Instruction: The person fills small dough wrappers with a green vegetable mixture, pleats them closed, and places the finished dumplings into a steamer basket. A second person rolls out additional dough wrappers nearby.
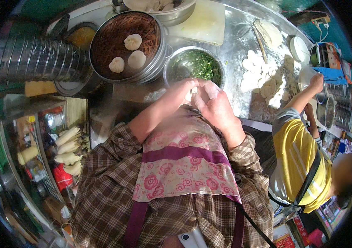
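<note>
Both hands meet in front of my apron, at the near edge of a steel bowl (179, 69) holding chopped green filling (206, 67). Between the fingers is a small piece of pale dough (191, 94), mostly covered by them. My left hand (186, 87) cups it from the left. Floury fingers of my right hand (214, 100) pinch it from the other side. Left of the bowl stands a stacked metal steamer (160, 66) with a brown woven liner (111, 38). Three pleated buns sit on it: one at the back (133, 42), one at right (137, 59), one at left (116, 64).
Flat dough rounds (253, 69), a rolling pin (261, 49) and a dough lump (269, 34) lie on the floured metal table (235, 37). A cutting board (207, 23) and a large basin (176, 18) are behind. At right, a co-worker in yellow (300, 164) reaches over the table.
</note>
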A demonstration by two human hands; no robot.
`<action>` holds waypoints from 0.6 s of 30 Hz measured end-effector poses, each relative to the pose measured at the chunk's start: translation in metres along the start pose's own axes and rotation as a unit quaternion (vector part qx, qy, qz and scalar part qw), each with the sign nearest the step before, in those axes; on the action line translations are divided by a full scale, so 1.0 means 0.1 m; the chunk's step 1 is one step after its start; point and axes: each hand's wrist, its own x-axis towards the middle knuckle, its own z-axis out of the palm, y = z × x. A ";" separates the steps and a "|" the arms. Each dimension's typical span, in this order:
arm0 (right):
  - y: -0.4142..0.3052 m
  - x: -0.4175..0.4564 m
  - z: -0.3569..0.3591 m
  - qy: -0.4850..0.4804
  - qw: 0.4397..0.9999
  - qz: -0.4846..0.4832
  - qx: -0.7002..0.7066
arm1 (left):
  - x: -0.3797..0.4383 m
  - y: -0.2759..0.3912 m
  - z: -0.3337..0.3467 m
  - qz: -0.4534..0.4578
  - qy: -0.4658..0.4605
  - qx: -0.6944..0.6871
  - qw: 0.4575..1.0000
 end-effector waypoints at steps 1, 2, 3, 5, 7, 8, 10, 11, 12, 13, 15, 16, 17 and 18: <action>0.04 -0.01 0.01 -0.002 1.000 -0.007 -0.004 | -0.03 0.04 0.05 -0.003 0.018 -0.019 1.000; 0.06 -0.02 0.00 -0.005 1.000 -0.014 -0.008 | -0.06 0.15 0.05 -0.029 0.023 0.023 0.999; 0.05 0.00 -0.01 -0.016 1.000 -0.018 -0.021 | -0.04 0.16 0.00 -0.050 0.034 0.034 0.998; 0.02 0.03 -0.05 -0.035 0.998 -0.026 -0.048 | 0.06 0.04 -0.17 -0.088 0.057 0.028 0.994; -0.02 0.00 -0.02 -0.018 1.000 0.001 -0.007 | -0.01 0.07 -0.07 -0.057 0.068 0.044 0.995; -0.04 -0.02 -0.01 -0.010 1.000 0.015 0.012 | -0.22 0.27 0.21 -0.007 0.067 0.077 0.995; -0.06 0.00 -0.01 -0.008 1.000 -0.009 0.002 | -0.34 0.40 0.34 0.019 0.070 0.092 0.993; -0.07 0.01 0.00 -0.008 1.000 -0.022 -0.002 | -0.35 0.40 0.29 -0.007 0.072 0.072 0.995; -0.10 0.03 -0.02 -0.012 0.999 -0.033 -0.007 | -0.32 0.38 0.22 -0.026 0.065 0.076 0.995; -0.12 0.05 -0.04 -0.020 0.999 -0.044 -0.010 | -0.29 0.35 0.14 -0.045 0.061 0.078 0.994; -0.16 0.07 -0.02 -0.028 0.999 -0.038 -0.008 | -0.09 0.04 -0.23 -0.072 0.037 0.127 0.989; -0.17 0.06 0.02 -0.028 0.999 -0.022 -0.002 | -0.08 0.04 -0.28 -0.086 0.025 0.152 0.984; -0.18 0.06 0.05 -0.029 1.000 -0.006 0.005 | -0.10 0.03 -0.31 -0.076 0.014 0.160 0.984; -0.14 0.09 0.09 -0.026 0.997 -0.070 -0.022 | -0.17 0.16 -0.25 -0.062 0.006 0.167 0.984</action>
